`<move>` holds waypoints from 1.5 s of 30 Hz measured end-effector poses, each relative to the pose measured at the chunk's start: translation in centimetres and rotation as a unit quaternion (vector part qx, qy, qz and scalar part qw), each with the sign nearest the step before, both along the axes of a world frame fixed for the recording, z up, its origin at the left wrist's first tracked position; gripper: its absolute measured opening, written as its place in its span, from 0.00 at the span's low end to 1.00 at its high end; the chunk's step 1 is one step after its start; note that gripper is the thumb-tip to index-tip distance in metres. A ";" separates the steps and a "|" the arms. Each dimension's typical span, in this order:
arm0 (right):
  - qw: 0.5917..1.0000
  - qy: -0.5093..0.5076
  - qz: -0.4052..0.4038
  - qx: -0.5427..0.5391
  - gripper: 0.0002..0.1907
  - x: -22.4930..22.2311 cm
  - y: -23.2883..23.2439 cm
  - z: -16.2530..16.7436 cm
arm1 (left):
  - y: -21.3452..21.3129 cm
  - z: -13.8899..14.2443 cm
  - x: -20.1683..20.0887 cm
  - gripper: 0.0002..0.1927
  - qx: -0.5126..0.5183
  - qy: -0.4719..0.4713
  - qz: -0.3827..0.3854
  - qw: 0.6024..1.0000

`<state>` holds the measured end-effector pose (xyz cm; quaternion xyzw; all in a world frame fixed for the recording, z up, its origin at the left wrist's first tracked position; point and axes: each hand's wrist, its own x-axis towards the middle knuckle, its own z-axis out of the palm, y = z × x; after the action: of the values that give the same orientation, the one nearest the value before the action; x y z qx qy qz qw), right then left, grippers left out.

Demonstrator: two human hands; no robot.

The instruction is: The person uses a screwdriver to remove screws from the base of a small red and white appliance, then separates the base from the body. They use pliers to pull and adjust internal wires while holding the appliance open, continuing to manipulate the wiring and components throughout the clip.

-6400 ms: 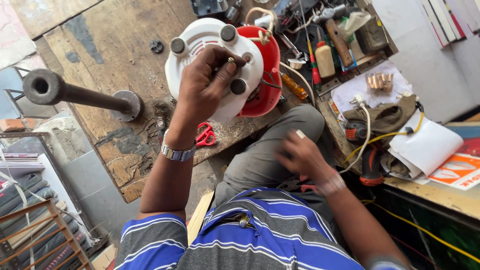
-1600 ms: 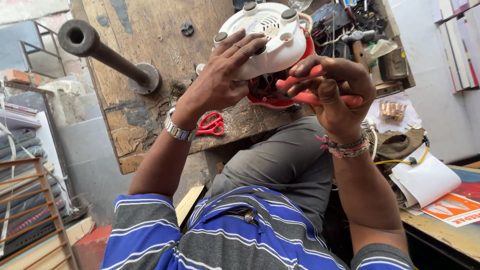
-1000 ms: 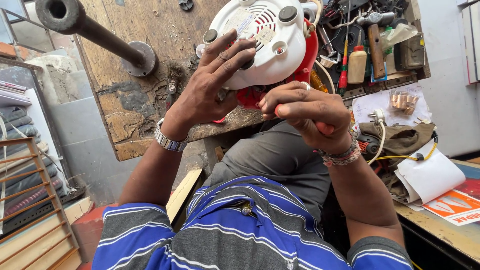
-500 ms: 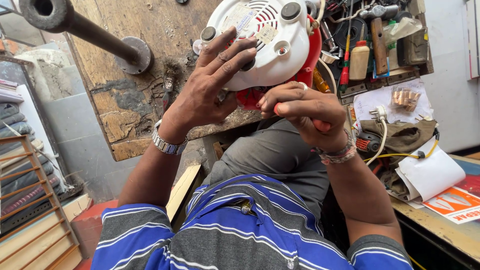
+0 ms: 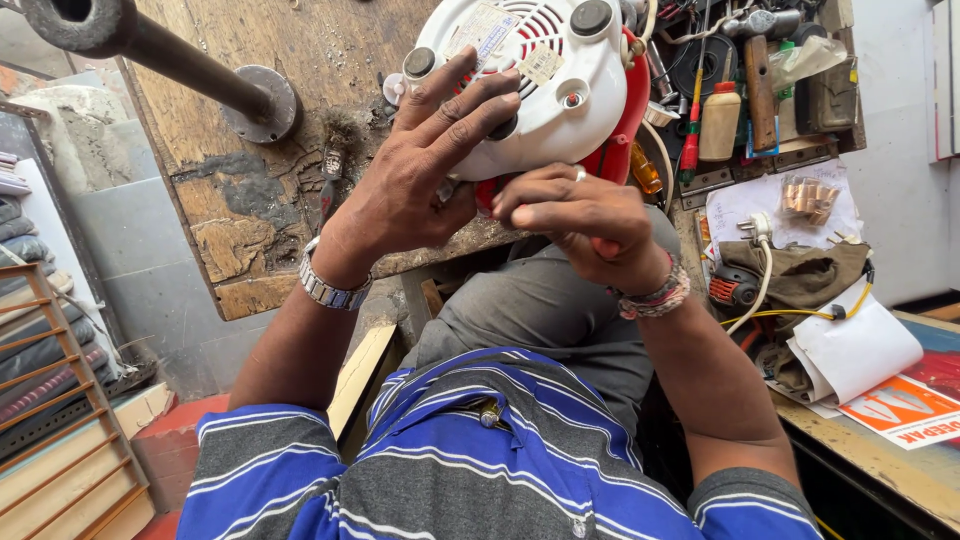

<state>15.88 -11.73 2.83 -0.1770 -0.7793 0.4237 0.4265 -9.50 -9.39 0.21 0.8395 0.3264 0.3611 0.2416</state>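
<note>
A round white appliance base (image 5: 560, 80) with a red underside, black feet and vent slots lies tipped on the worn wooden bench (image 5: 250, 230). My left hand (image 5: 420, 180), with a metal watch at the wrist, is spread over its near side and holds it steady. My right hand (image 5: 575, 220), wearing a beaded wristband, is closed on a red-handled tool whose tip is hidden. It presses against the appliance's lower red edge, touching my left hand.
A thick metal pipe on a flange (image 5: 150, 40) stands on the bench's left. A tray of tools and a bottle (image 5: 740, 90) lies at the right. Papers (image 5: 860, 350), a white plug (image 5: 760, 225) and cables sit lower right. Wooden racks (image 5: 60, 440) are at the left.
My right hand rose from my lap with the red-handled tool and settled at the appliance's edge. In the last second both hands hardly moved. The view shifted slightly.
</note>
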 end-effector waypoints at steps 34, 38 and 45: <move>0.787 -0.519 -0.287 0.169 0.11 16.5 -0.2 -9.1 | 1.5 1.7 0.3 0.47 -0.006 0.033 -0.002 0.999; 0.738 -0.534 -0.381 0.156 0.13 19.0 -0.3 -12.1 | 1.3 1.4 0.0 0.47 -0.008 0.035 0.004 0.999; 0.797 -0.451 -0.397 0.062 0.08 14.7 1.3 -15.2 | 2.2 0.4 0.4 0.50 -0.007 0.060 0.019 0.998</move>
<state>30.56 -10.45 -12.34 -0.6147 -0.7697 0.0400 0.1673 -9.08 -7.21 0.59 0.8516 0.3587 0.3119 0.2208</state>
